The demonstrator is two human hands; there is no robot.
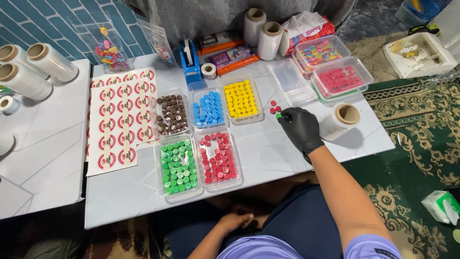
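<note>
Your black-gloved right hand (301, 127) pinches a small green cap (278, 116) on the white surface (268, 148), beside three red caps (274, 107); your bare left hand (235, 221) rests loosely curled in your lap.

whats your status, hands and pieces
Right hand, black glove, fingertips on green piece beside red pieces. Left hand bare, resting in lap. Nothing in the way.

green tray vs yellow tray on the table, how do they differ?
The green tray holds green pieces; the yellow tray holds yellow ones. The green tray sits in the near row beside the red tray; the yellow tray sits in the far row beside the blue tray, closer to the gloved right hand. Both are clear, rectangular and nearly full.
</note>
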